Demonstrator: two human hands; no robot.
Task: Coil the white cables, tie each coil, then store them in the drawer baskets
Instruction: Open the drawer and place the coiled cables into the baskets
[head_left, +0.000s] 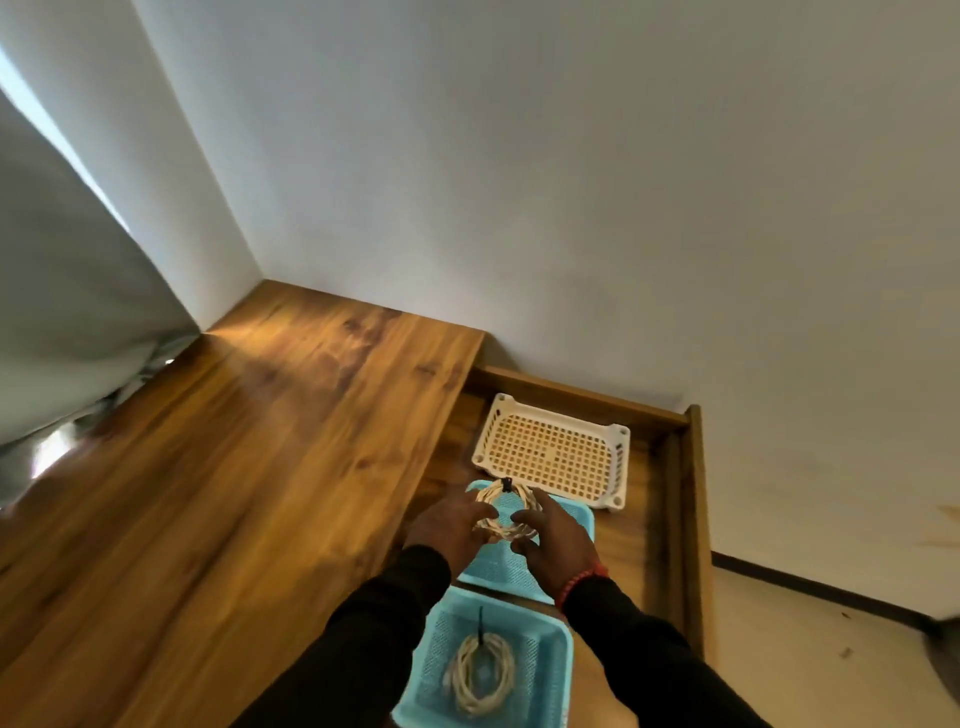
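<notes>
Holding the tied coil (505, 510) between both hands, I kept it just above the middle blue basket (575, 525) in the open drawer (675, 467). My left hand (448, 526) pinched the coil on its left side, and my right hand (551, 540) curled its fingers around the right and near side, so both hands gripped it. The ring lay nearly flat, with its black tie (506, 485) at the far edge, pointing toward the white basket (553, 451). The blue basket was directly below the coil, so I judged that the coming move was only a short lowering, straight down, with no turn needed. Neither hand was clearly nearer; they stood about equal on the two sides.

In the near blue basket (556, 649), at the front end of the drawer, one more coil (483, 675) lay already, with its own black tie. The white basket stood at the far end and held nothing that I could see. To the left of the drawer ran the wooden counter (234, 493), reaching into the corner of pale walls (571, 182), with a grey curtain (67, 286) at its left edge.
</notes>
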